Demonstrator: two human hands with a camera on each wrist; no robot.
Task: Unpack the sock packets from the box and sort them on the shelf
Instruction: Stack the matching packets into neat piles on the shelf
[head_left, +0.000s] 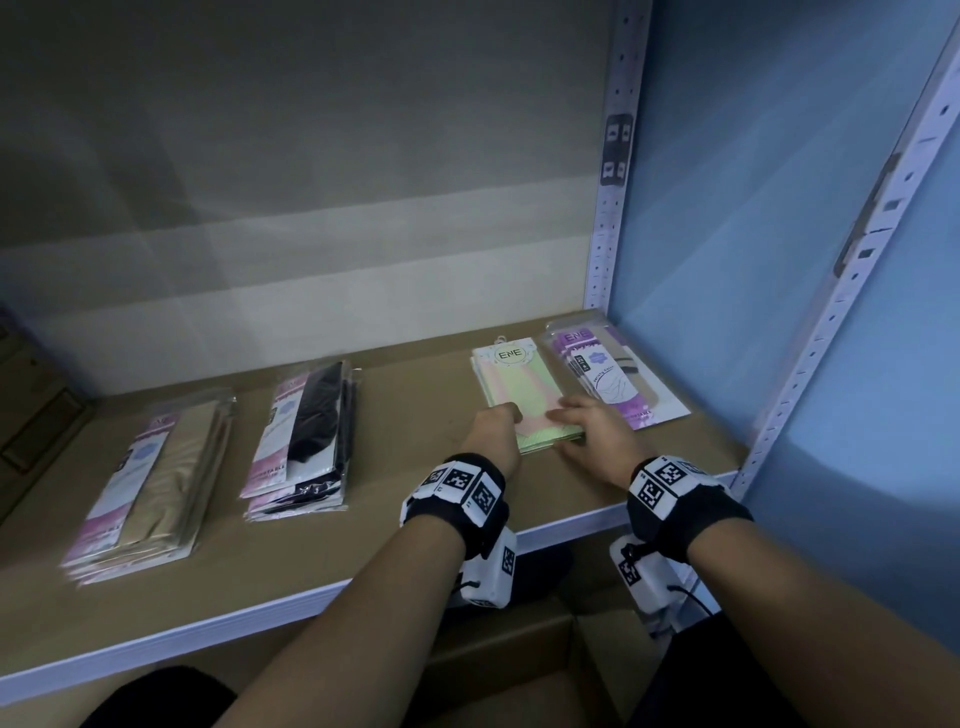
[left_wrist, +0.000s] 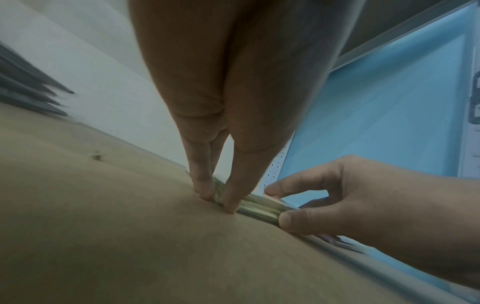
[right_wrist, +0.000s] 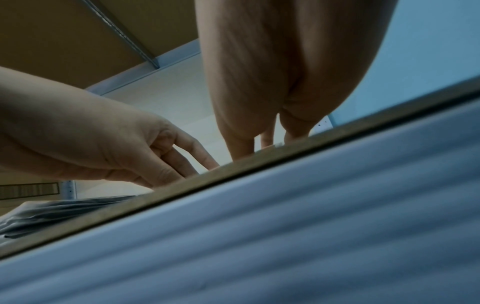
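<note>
Shelf (head_left: 405, 415), pale-green sock packet stack (head_left: 511, 384): left hand (head_left: 493, 431) presses straight fingers (left_wrist: 202, 185) against its left edge; right hand (head_left: 597, 431) pinches its near right corner, thumb in front, forefinger on top.

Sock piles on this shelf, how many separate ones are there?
4: a beige pile far left, a black pile beside it, a pastel pile touched by left hand and right hand, a purple pile far right.

Sock packets (head_left: 514, 389) show pastel pink-green bands.
</note>
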